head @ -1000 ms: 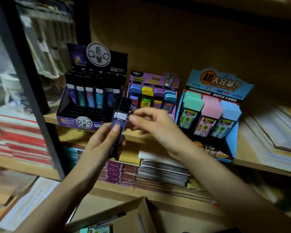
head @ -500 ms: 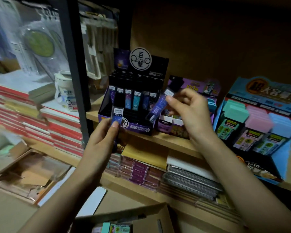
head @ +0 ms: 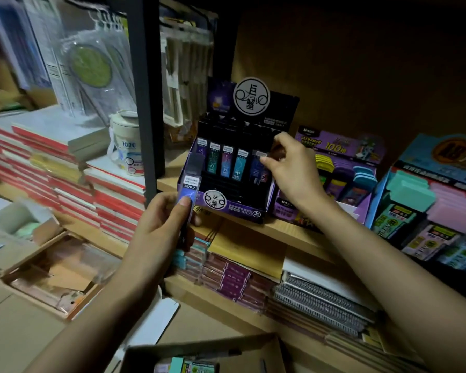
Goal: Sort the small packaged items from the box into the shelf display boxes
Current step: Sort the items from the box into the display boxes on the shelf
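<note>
A black and purple display box of slim pencil-lead cases stands on the wooden shelf. My left hand grips one blue lead case upright, just left of the box front. My right hand reaches into the right side of that box and pinches another blue lead case among the row standing there. At the bottom edge, the open cardboard box shows a few small packaged items.
A purple display box of coloured cases and a blue display box of pastel erasers stand to the right. A black shelf post rises at left. Red notebooks, a white mug and spiral pads fill the neighbouring shelves.
My right hand carried its lead case from in front of the box into the box's right side. My left hand stayed near the box front with its case. The view shifted left.
</note>
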`<action>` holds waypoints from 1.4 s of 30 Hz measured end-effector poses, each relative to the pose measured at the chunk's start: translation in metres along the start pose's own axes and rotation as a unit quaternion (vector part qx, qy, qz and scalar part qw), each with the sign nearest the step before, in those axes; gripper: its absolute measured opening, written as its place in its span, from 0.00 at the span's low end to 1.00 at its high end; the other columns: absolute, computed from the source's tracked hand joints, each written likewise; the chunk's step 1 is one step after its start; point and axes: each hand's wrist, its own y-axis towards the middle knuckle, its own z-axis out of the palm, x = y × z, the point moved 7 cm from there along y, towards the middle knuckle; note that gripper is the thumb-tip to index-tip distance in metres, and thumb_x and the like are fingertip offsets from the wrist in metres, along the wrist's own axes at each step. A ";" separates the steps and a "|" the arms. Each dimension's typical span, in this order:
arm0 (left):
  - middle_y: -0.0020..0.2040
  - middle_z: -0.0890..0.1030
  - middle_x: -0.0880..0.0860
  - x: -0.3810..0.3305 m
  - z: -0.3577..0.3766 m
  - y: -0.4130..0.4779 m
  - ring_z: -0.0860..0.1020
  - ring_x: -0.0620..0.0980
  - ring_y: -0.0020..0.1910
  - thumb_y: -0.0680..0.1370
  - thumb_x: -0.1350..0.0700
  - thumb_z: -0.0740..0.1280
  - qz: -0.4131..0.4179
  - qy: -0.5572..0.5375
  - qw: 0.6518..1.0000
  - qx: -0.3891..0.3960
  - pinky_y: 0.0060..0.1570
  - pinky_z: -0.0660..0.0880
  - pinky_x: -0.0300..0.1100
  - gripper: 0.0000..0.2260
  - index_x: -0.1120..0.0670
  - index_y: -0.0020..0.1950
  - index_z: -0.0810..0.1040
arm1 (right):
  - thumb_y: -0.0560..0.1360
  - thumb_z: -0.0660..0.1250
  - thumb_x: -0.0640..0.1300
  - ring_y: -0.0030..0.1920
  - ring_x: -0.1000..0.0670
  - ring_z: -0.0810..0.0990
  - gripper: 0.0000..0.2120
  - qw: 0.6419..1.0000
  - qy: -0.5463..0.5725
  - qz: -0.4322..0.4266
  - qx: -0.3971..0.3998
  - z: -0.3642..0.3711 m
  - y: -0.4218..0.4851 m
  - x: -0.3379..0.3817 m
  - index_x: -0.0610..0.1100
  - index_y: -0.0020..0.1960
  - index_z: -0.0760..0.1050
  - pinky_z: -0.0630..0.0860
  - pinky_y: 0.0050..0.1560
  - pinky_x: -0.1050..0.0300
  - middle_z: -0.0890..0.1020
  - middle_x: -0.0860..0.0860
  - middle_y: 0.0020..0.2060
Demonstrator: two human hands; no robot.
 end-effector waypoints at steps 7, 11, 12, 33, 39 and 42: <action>0.38 0.82 0.46 -0.002 -0.001 -0.001 0.79 0.43 0.36 0.71 0.42 0.60 0.015 0.014 1.000 0.010 0.35 0.78 0.35 0.14 0.49 0.50 0.75 | 0.73 0.70 0.37 0.38 0.45 0.82 0.07 0.996 0.038 0.075 0.032 0.015 0.009 -0.012 0.40 0.50 0.76 0.81 0.42 0.45 0.81 0.42 0.38; 0.40 0.82 0.47 -0.002 0.000 -0.002 0.80 0.45 0.37 0.72 0.43 0.60 0.019 0.010 1.000 0.018 0.35 0.79 0.36 0.13 0.48 0.50 0.75 | 0.72 0.71 0.38 0.41 0.43 0.82 0.07 0.993 0.004 0.120 0.016 0.025 0.016 -0.017 0.39 0.39 0.74 0.81 0.44 0.44 0.81 0.41 0.38; 0.40 0.82 0.47 -0.003 0.000 -0.002 0.80 0.45 0.37 0.72 0.43 0.61 0.019 0.008 1.000 0.019 0.35 0.79 0.38 0.12 0.47 0.50 0.75 | 0.72 0.71 0.38 0.40 0.43 0.82 0.10 0.991 -0.007 0.133 0.008 0.026 0.016 -0.018 0.39 0.36 0.73 0.81 0.43 0.44 0.81 0.41 0.38; 0.43 0.82 0.49 -0.014 0.054 -0.010 0.80 0.47 0.40 0.72 0.45 0.60 0.059 0.054 0.985 0.150 0.39 0.77 0.43 0.08 0.42 0.48 0.76 | 0.74 0.67 0.38 0.38 0.57 0.80 0.02 0.918 0.337 0.139 0.156 -0.005 -0.080 0.039 0.44 0.46 0.77 0.76 0.39 0.65 0.81 0.48 0.40; 0.59 0.76 0.46 -0.033 0.070 0.029 0.74 0.39 0.57 0.78 0.49 0.60 0.187 0.272 0.935 0.132 0.54 0.70 0.30 0.14 0.48 0.63 0.71 | 0.74 0.67 0.35 0.35 0.59 0.80 0.03 0.951 0.279 0.125 0.038 -0.065 -0.031 0.016 0.40 0.47 0.76 0.77 0.37 0.64 0.80 0.49 0.37; 0.63 0.74 0.50 -0.054 0.094 0.060 0.72 0.48 0.60 0.80 0.57 0.60 0.291 0.399 0.862 0.111 0.59 0.69 0.44 0.15 0.53 0.67 0.70 | 0.73 0.69 0.38 0.33 0.66 0.77 0.03 0.977 0.194 0.077 -0.033 -0.101 -0.014 0.009 0.43 0.46 0.77 0.72 0.34 0.74 0.78 0.54 0.36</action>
